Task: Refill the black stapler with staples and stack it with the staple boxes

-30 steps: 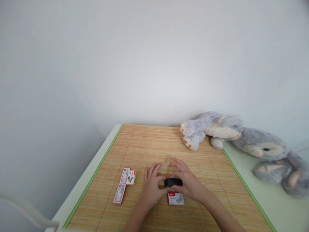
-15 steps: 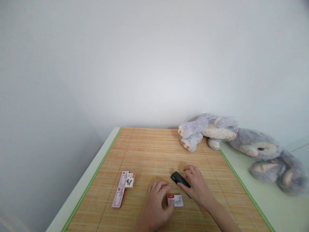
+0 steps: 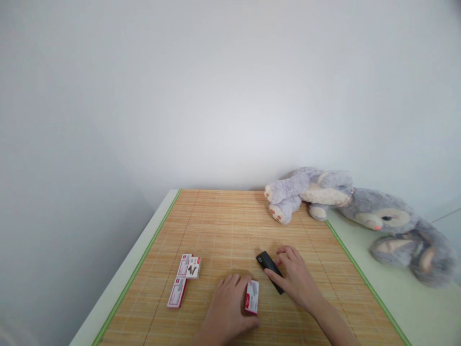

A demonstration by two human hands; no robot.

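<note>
My left hand (image 3: 228, 310) is closed around a small white-and-red staple box (image 3: 252, 297), fingertips at its far end and thumb at its near end. The box lies on the mat with its long side pointing away from me. To its right, a black stapler (image 3: 270, 270) lies slantwise on the mat. My right hand (image 3: 297, 282) grips the stapler's right part between thumb and fingers; some of the fingers hide behind the hand.
On the left, two flat white-and-pink boxes (image 3: 176, 292) lie end to end, and a smaller box with a dark picture (image 3: 193, 268) touches the farther one. A grey plush rabbit (image 3: 324, 194) lies along the back right. A green-edged bamboo mat (image 3: 223, 216) covers the table.
My left hand has turned the staple box from lying crosswise to pointing away from me, shifting it slightly left. The stapler has turned a little under my right hand.
</note>
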